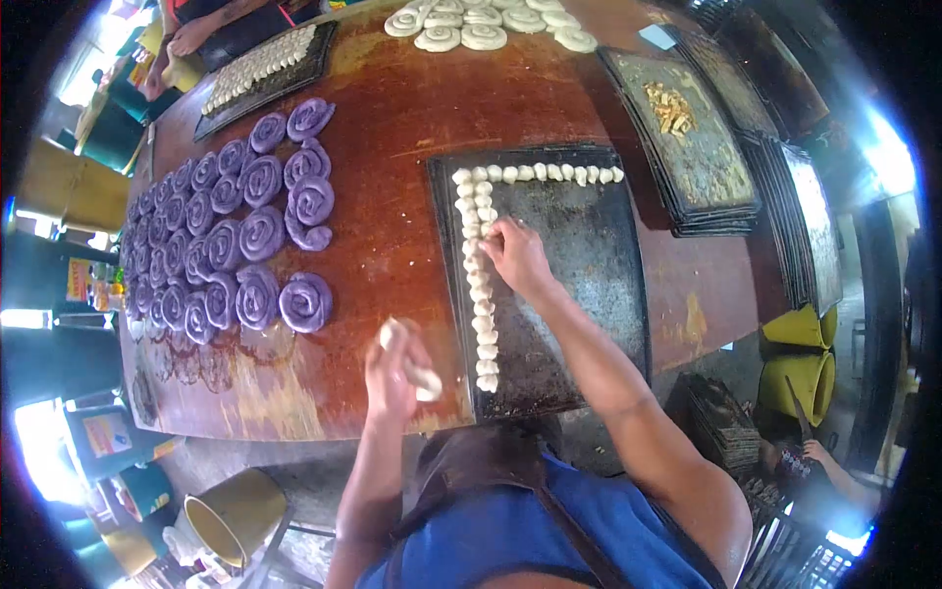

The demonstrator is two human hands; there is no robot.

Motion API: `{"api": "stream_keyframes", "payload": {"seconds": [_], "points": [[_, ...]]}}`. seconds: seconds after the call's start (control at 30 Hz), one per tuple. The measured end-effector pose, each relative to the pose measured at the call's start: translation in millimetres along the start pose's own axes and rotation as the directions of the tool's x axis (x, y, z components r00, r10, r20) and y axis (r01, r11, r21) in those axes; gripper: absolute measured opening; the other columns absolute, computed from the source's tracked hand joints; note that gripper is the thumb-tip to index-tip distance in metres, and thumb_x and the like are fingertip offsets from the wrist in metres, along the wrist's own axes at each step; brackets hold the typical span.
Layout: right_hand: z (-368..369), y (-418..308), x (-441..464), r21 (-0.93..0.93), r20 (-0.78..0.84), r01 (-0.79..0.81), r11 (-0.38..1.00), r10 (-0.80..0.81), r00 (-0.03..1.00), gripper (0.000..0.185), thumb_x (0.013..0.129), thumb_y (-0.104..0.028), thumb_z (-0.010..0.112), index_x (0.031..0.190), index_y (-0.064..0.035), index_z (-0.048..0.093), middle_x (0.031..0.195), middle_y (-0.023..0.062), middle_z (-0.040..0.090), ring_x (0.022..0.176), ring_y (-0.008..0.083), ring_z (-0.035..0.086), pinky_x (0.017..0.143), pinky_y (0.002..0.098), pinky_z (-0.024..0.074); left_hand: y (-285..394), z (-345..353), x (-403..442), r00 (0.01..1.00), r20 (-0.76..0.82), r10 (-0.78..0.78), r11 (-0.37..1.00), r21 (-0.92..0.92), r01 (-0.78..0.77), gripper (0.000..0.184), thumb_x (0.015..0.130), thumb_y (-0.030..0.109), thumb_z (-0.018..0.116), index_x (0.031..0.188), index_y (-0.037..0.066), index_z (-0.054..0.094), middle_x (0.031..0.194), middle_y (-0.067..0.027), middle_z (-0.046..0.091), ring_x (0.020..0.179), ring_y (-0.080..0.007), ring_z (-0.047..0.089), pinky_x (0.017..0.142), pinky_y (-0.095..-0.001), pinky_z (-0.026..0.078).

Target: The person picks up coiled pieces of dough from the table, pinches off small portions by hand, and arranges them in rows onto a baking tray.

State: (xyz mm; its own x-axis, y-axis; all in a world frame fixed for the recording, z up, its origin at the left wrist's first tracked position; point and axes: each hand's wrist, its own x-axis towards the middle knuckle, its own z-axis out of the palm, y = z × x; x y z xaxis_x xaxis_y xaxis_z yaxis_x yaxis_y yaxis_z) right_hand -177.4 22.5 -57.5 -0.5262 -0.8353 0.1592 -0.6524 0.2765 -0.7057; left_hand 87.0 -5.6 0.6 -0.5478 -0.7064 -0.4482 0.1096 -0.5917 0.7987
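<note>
Head view: largest is the brown table [383,177], its surface worn and patchy near the person. At the near side lies a dark tray [569,314], mostly bare. To its right is a stack of trays [705,162], the top tray bearing brown scraps [670,108]; at the far left sits another tray [319,57] filled with pale pieces.

Next in size come the 2 hands. The left hand [394,373] hangs left of the near tray, its fingers curled closed around a length of dough, though blur hides the exact grip. The right hand [518,257] is over the tray, fingers drawn together at the dough on its left side; whether they pinch a piece I cannot tell.

Smaller are the purple coils [261,233] spread on the left and the pale coils [483,29] at the far end. Then comes the length of dough [424,381], poking out from both sides of the left hand.

Smallest, the dough pieces [485,324] form 1 row along the tray's far edge and 1 column down its left, with a 2nd, shorter column beside it. Packed this tightly, pieces could stick together or be nudged crooked by the right fingers; squeezing too hard on the left could flatten the soft dough.
</note>
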Motion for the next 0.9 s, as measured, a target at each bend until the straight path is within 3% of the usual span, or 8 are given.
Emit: {"api": "stream_keyframes", "payload": {"seconds": [0.1, 0.3, 0.37, 0.53, 0.63, 0.77, 0.83, 0.9], "points": [[-59.9, -86.1, -42.4, 0.066, 0.209, -0.228, 0.971, 0.21, 0.955, 0.042, 0.084, -0.032, 0.07, 0.106, 0.0017, 0.057, 0.092, 0.0166, 0.064, 0.082, 0.0252, 0.065, 0.073, 0.0407, 0.0525, 17.8, 19.6, -0.3, 0.987, -0.126, 0.101, 0.975, 0.21, -0.073, 0.036, 0.094, 0.018, 0.05, 0.127, 0.003, 0.049, 0.082, -0.006, 0.061, 0.068, -0.0129, 0.057, 0.059, -0.0252, 0.047], [-78.2, -179.5, -159.8, 0.326, 0.218, 0.092, 0.941, -0.169, 0.961, 0.022, 0.08, -0.012, 0.073, 0.099, -0.0033, 0.066, 0.09, 0.0126, 0.066, 0.078, 0.0245, 0.066, 0.068, 0.0359, 0.0525, 8.5, -6.4, -46.4, 0.524, 0.76, 0.384, 0.367, 0.395, -0.842, 0.041, 0.094, 0.02, 0.051, 0.132, 0.004, 0.047, 0.103, -0.0089, 0.06, 0.081, -0.0122, 0.059, 0.062, -0.0256, 0.048], [-59.1, -184.2, -164.0, 0.32, 0.175, -0.029, 0.947, -0.029, 0.984, 0.022, 0.082, -0.011, 0.07, 0.102, -0.003, 0.064, 0.092, 0.013, 0.065, 0.079, 0.0253, 0.065, 0.067, 0.0376, 0.0518, -24.8, -31.0, -16.2, 0.772, 0.596, -0.221, 0.896, 0.437, -0.081, 0.042, 0.096, 0.024, 0.055, 0.132, 0.006, 0.046, 0.108, -0.0122, 0.063, 0.092, -0.0222, 0.063, 0.081, -0.0335, 0.052], [-42.1, -187.3, -168.3, 0.102, -0.273, 0.192, 0.976, -0.158, 0.949, 0.018, 0.085, -0.008, 0.065, 0.101, -0.0025, 0.064, 0.077, 0.0114, 0.065, 0.059, 0.0256, 0.063, 0.052, 0.0357, 0.0508, 28.1, 9.3, -45.9, 0.817, 0.441, -0.372, 0.874, 0.463, 0.148, 0.028, 0.097, 0.019, 0.052, 0.117, -0.001, 0.054, 0.103, -0.01, 0.062, 0.097, -0.0165, 0.059, 0.073, -0.0273, 0.049], [-45.2, -190.4, -145.7, -0.156, -0.208, 0.187, 0.97, -0.218, 0.953, 0.016, 0.087, -0.016, 0.065, 0.087, -0.0017, 0.059, 0.071, 0.0149, 0.063, 0.054, 0.0259, 0.062, 0.046, 0.0365, 0.0484, 4.4, 12.1, -39.6, 0.694, 0.702, 0.163, 0.628, 0.468, -0.621, 0.035, 0.081, -0.003, 0.051, 0.115, 0.0, 0.058, 0.082, -0.0044, 0.059, 0.063, -0.0124, 0.053, 0.054, -0.0289, 0.043], [-72.4, -152.0, -127.6, 0.242, 0.184, 0.121, 0.963, -0.168, 0.968, 0.023, 0.087, -0.02, 0.065, 0.076, -0.0017, 0.057, 0.071, 0.0098, 0.064, 0.054, 0.0198, 0.062, 0.046, 0.0322, 0.0471, 50.6, 14.7, -55.7, 0.78, 0.584, -0.223, 0.81, 0.557, -0.185, 0.026, 0.087, 0.01, 0.056, 0.111, 0.0, 0.055, 0.084, -0.0043, 0.058, 0.066, -0.0129, 0.053, 0.058, -0.0284, 0.046], [-82.6, -111.5, -123.8, 0.634, 0.382, -0.115, 0.765, -0.18, 0.907, 0.024, 0.087, -0.024, 0.066, 0.08, -0.0005, 0.063, 0.074, 0.0078, 0.065, 0.063, 0.0166, 0.063, 0.054, 0.0283, 0.0495, 63.7, -7.4, -24.1, 0.882, 0.394, 0.259, 0.965, -0.131, -0.225, 0.024, 0.092, 0.021, 0.053, 0.105, 0.001, 0.055, 0.083, -0.004, 0.058, 0.069, -0.0115, 0.055, 0.059, -0.0284, 0.048], [-75.8, -91.7, -80.3, 0.102, 0.271, -0.382, 0.919, 0.344, 0.899, 0.027, 0.087, -0.026, 0.067, 0.091, 0.0003, 0.065, 0.078, 0.0104, 0.065, 0.071, 0.02, 0.064, 0.063, 0.0313, 0.0517, 62.7, -16.0, -8.2, 0.897, 0.259, 0.357, 0.923, -0.247, -0.296, 0.024, 0.095, 0.025, 0.051, 0.102, 0.003, 0.056, 0.084, -0.0033, 0.059, 0.072, -0.0105, 0.056, 0.06, -0.0274, 0.049]]}}
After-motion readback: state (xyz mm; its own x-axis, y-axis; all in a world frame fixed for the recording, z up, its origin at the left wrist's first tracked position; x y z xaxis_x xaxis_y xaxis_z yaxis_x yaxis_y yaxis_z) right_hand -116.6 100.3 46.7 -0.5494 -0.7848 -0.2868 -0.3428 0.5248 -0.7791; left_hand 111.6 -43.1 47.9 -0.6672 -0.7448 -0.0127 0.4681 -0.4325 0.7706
